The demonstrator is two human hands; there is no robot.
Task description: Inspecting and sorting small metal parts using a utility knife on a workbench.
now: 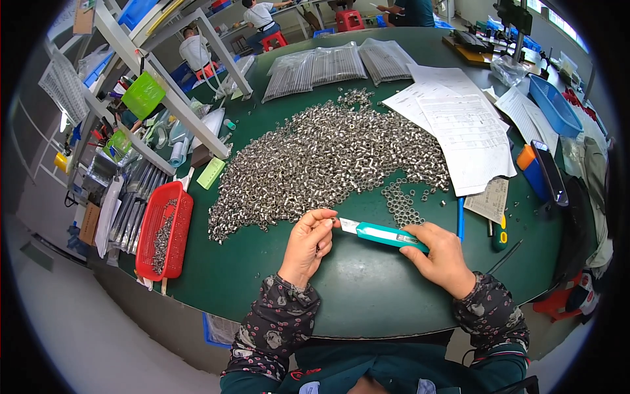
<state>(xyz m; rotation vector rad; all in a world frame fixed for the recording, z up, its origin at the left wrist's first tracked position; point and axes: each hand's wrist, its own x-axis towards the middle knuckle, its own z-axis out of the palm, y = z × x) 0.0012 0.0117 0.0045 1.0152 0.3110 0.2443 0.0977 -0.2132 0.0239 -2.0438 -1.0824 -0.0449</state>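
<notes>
My right hand point(441, 253) grips a teal utility knife point(387, 234), its blade point(348, 226) pointing left. At the blade's tip, my left hand point(307, 243) pinches a small piece between thumb and forefinger. The piece is mostly covered by the fingers and looks like one of the small metal rings. Just beyond both hands spreads a large heap of short metal rings point(315, 157). Several more metal rings point(401, 203) lie in a flat cluster beyond the knife.
Left of the heap stands a red basket point(180, 259) with rings inside. Paper sheets point(469, 138) overlap the heap's right side. Bagged rods point(328, 65) lie at the back of the green table point(367, 295). A blue pen point(460, 220), a screwdriver point(501, 238) and a phone point(550, 172) are on the right.
</notes>
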